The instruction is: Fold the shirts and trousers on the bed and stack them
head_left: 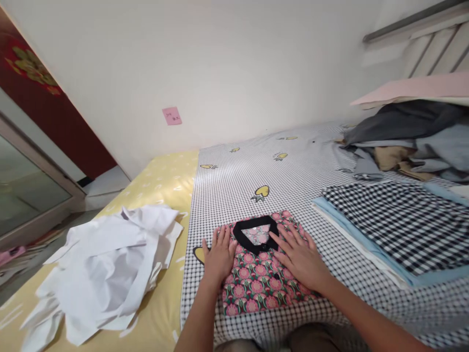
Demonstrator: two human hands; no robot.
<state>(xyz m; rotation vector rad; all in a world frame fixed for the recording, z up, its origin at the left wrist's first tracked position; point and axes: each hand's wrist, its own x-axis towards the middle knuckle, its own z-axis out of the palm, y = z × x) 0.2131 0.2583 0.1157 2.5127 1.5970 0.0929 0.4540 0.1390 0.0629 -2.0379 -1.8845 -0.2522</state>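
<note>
A folded floral shirt (252, 288), pink flowers on a dark ground with a black collar and dark buttons, lies face up on the bed in front of me. My left hand (220, 254) rests flat on its left edge near the collar, fingers spread. Across the upper right part of the shirt lies my right hand (302, 256), palm down with its fingers apart, the fingertips close to the collar. Neither hand grips the cloth.
Crumpled white shirts (113, 269) lie to the left on a yellow sheet (172, 181). On the right is a stack of folded clothes topped by a black-and-white checked one (399, 220). Behind it sits a heap of grey and brown clothes (410, 132). A wall (234, 68) borders the bed.
</note>
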